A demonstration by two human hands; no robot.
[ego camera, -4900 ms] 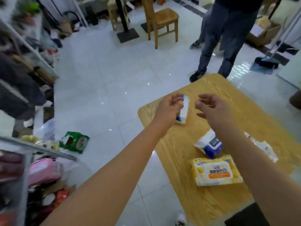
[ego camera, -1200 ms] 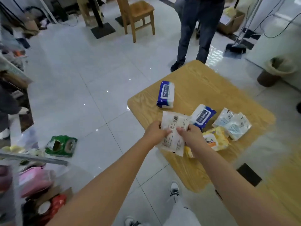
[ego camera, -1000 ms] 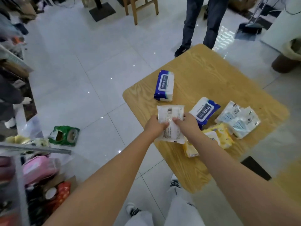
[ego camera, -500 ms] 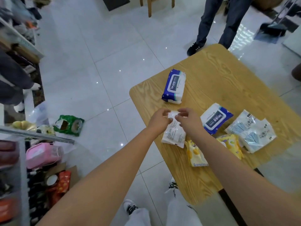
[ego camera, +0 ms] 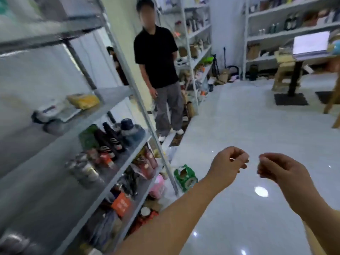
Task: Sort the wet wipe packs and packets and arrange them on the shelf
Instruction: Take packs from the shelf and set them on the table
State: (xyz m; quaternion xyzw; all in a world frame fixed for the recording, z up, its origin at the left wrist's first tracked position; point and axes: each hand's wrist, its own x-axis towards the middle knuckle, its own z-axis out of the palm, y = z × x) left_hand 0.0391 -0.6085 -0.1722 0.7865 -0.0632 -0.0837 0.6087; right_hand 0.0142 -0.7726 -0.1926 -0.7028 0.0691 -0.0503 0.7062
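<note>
Your left hand and right hand are raised side by side in the lower right of the frame, over the white tiled floor. They are near each other but apart.

1. Left hand: the fingers are curled, with the tips drawn in toward the thumb. A thin pale sliver shows at the tips. You cannot tell whether it is the edge of a packet or a glint.
2. Right hand: the fingers are curled the same way and point toward the left hand. You cannot tell whether they are clamped on anything.
3. No wet wipe packet is plainly visible between the two hands.

The wet wipe packs that can be identified lie on the metal shelf unit in the left half of the frame:
- A yellow pack lies flat on the upper grey board.
- A white pack with blue print lies just beside it, further left; it is blurred.
- A pink pack sits at the lowest level, near the upright post.

Dark bottles stand on the board below the yellow pack. A green package lies on the floor at the foot of the shelf unit, left of your left wrist. A person in a black shirt stands beside the shelf unit at upper centre.
</note>
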